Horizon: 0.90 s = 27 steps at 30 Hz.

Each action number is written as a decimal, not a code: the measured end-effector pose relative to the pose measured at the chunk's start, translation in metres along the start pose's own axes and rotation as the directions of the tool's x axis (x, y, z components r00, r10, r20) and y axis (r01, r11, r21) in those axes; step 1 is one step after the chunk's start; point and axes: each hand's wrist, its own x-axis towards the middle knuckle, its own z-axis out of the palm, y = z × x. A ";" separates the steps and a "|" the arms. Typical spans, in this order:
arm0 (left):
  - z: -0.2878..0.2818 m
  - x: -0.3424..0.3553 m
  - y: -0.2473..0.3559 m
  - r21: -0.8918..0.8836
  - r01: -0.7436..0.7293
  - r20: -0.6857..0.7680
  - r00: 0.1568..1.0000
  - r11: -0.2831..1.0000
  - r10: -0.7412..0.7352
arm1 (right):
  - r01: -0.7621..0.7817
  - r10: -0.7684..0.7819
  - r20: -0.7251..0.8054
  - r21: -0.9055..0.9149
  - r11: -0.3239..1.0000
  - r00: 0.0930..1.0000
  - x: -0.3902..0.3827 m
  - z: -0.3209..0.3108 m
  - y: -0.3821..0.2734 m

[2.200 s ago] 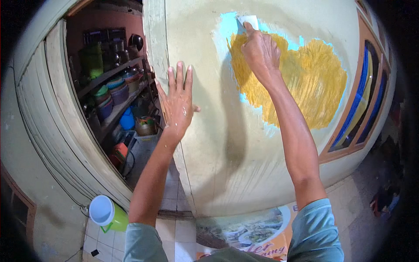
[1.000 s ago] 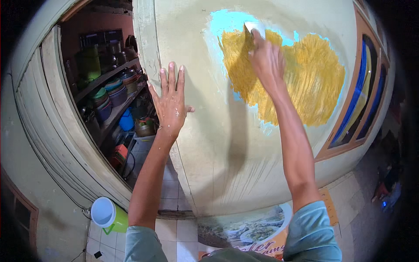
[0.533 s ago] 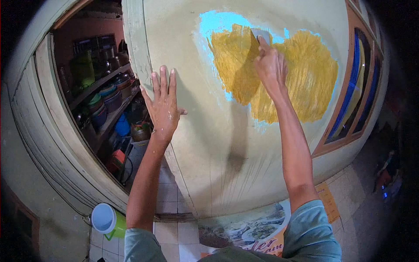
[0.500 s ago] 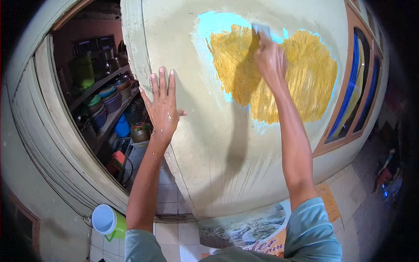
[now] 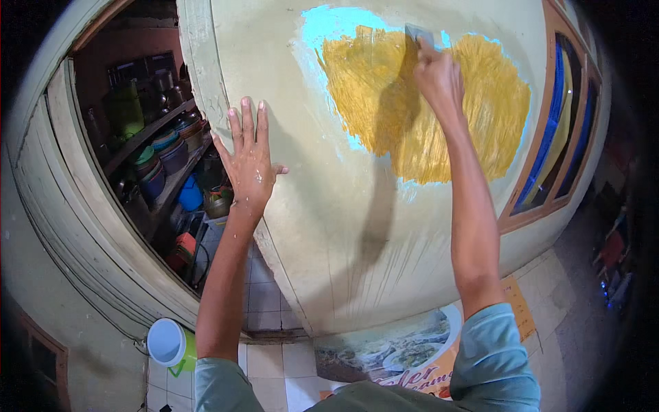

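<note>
My right hand (image 5: 441,81) grips a flat grey scraper (image 5: 416,31) and presses it to the upper part of a cream wall (image 5: 309,226). Its blade lies at the top edge of a large yellow-brown bared patch (image 5: 364,89), which has a streaky, scratched surface. Light blue paint (image 5: 333,24) rims that patch, widest at its upper left. Lying flat on the wall near the door frame, my left hand (image 5: 251,168) has its fingers spread and holds nothing. Small pale flecks stick to its back and wrist.
On the left, a doorway shows shelves (image 5: 180,180) stacked with pots and basins. A green-and-white bucket (image 5: 180,351) stands on the tiles at lower left. A printed banner (image 5: 384,350) lies at the wall's foot. To the right is a brown-framed window (image 5: 559,130).
My right hand has shifted slightly to the right with the scraper, along the patch's top edge. My left hand stays flat on the wall. The whole view has tilted a little.
</note>
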 end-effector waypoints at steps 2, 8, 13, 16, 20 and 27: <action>-0.001 0.002 -0.001 0.048 0.032 0.042 0.999 0.998 -0.034 | 0.051 -0.054 -0.037 -0.077 0.996 0.998 -0.035 0.016 0.020; -0.002 0.003 0.003 0.027 0.017 0.038 0.999 0.999 -0.018 | -0.044 0.046 0.027 -0.070 0.997 0.999 -0.042 -0.005 0.025; -0.001 -0.002 0.000 0.021 0.001 0.021 1.000 1.000 -0.002 | -0.091 0.096 0.050 -0.092 0.992 0.994 -0.050 -0.002 0.020; -0.001 0.004 0.004 0.030 0.020 0.032 0.999 0.999 -0.021 | -0.052 0.052 -0.007 -0.123 0.991 0.999 -0.037 -0.008 0.018; -0.002 0.003 0.005 0.052 0.034 0.056 0.998 0.998 -0.037 | -0.109 0.109 -0.020 0.011 0.994 0.994 -0.032 -0.009 0.029; 0.002 0.004 0.008 0.052 0.033 0.038 0.999 0.998 -0.035 | -0.064 0.058 -0.060 -0.105 0.992 0.997 0.004 -0.024 0.038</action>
